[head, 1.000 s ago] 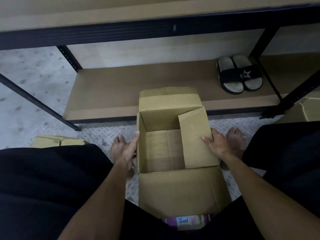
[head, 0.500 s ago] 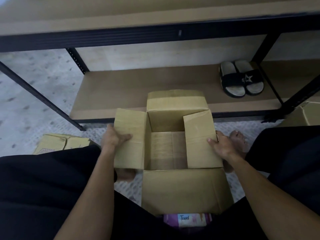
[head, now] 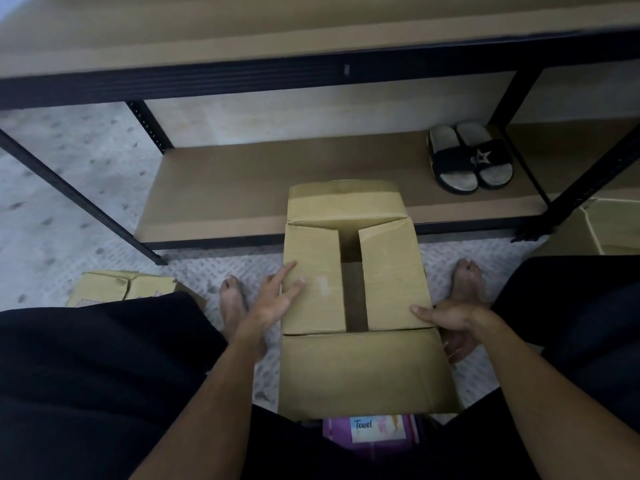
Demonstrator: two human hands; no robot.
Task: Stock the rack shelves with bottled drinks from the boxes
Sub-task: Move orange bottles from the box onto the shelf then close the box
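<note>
left hand (head: 273, 299), fingers spread flat on box (head: 360, 299) left flap | right hand (head: 446, 317) grips box's right flap edge, thumb on top

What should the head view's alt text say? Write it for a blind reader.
A person's left hand presses flat on one flap of a cardboard box on the floor while the right hand grips the other flap. Beyond it, a low rack shelf holds black slippers.
</note>
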